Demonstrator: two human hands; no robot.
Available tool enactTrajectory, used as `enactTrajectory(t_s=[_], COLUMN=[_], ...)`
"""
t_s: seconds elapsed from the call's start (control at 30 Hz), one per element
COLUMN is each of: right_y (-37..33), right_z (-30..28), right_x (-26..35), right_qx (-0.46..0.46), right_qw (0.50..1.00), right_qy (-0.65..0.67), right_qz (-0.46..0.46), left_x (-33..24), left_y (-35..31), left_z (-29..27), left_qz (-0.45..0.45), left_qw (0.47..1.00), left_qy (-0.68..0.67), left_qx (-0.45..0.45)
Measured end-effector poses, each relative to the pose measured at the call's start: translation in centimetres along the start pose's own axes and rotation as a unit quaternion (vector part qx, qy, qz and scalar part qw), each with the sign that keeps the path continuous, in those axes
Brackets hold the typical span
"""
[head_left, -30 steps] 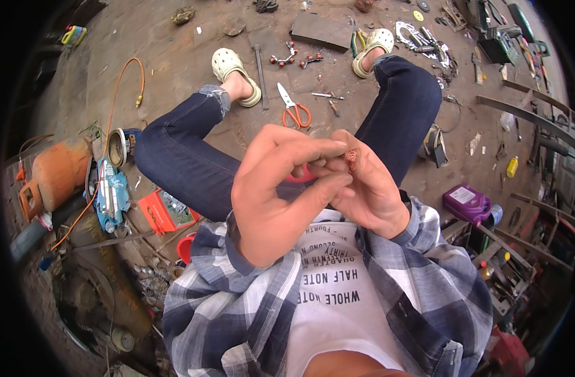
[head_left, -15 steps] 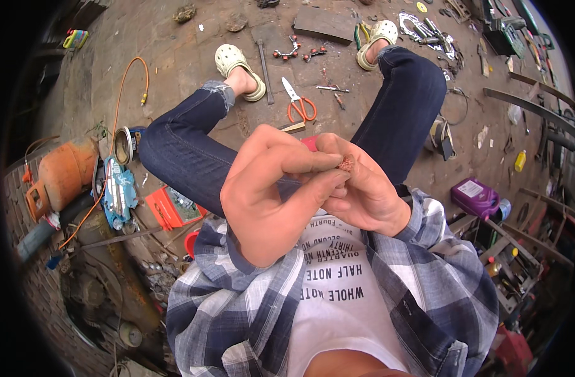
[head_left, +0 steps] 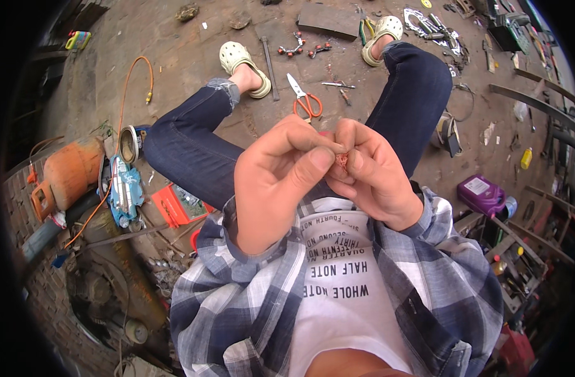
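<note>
A small tangled bunch of fine copper wire is pinched between my two hands, above my lap. My left hand holds its upper left side with thumb and forefinger pressed together. On the other side, my right hand grips the bunch between thumb and curled fingers. Only a little of the wire shows; my fingertips cover the remainder. Beyond my hands, orange-handled scissors lie on the ground with their blades pointing away from me. A bit of something pink-red shows just behind my fingertips, too covered to name.
Left of me are an open red case, a blue plastic package and an orange gas cylinder. A metal bar and a dark block lie ahead. To the right stands a purple jug beside metal frames.
Both hands have come slightly closer together and tilted upright around the copper wire. More of the bunch shows now. The whole view has shifted a little.
</note>
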State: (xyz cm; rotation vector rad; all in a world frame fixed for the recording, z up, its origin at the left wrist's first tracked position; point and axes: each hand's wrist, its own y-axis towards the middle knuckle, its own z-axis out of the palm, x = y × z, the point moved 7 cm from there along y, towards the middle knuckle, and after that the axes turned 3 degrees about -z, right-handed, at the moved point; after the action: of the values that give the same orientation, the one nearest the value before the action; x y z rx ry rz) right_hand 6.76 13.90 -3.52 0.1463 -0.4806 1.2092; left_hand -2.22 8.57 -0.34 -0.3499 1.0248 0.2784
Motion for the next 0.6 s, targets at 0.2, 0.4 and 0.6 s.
enactTrajectory(t_s=[0.2, 0.4, 0.6], right_y=[0.04, -0.11, -0.16], right_z=[-0.13, -0.38, -0.52], right_x=[-0.60, -0.92, -0.93], right_qx=[-0.008, -0.029, -0.033], right_qw=[0.998, 0.996, 0.995], right_qy=[0.036, 0.064, 0.059], right_qz=[0.041, 0.063, 0.067], left_x=[0.73, 0.73, 0.79], left_y=[0.06, 0.09, 0.10], left_z=[-0.60, -0.64, -0.64], left_qz=[-0.021, -0.018, -0.015], left_qw=[1.000, 1.000, 1.000], left_qy=[-0.023, -0.014, -0.005], left_qx=[0.004, -0.006, -0.003])
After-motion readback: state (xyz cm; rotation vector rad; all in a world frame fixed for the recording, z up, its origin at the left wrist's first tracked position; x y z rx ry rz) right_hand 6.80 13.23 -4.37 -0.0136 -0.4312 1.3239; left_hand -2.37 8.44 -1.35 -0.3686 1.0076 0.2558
